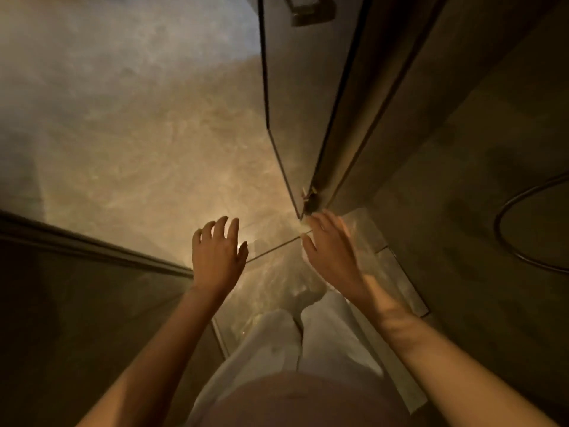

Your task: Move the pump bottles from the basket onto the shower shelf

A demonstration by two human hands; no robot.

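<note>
I look straight down at a dim marble floor. My left hand (217, 252) hovers over the floor at centre, fingers spread, holding nothing. My right hand (331, 246) is stretched out beside it, fingers apart and empty, its fingertips close to the bottom corner of a glass door (295, 124). No pump bottle, basket or shower shelf is in view.
The glass door and its dark frame (345, 143) rise at upper right. A shower hose (517, 223) loops on the dark wall at right. A dark wall or panel (77, 288) fills the lower left. A pale threshold strip (397, 272) lies under my right wrist. My light trousers (277, 340) show below.
</note>
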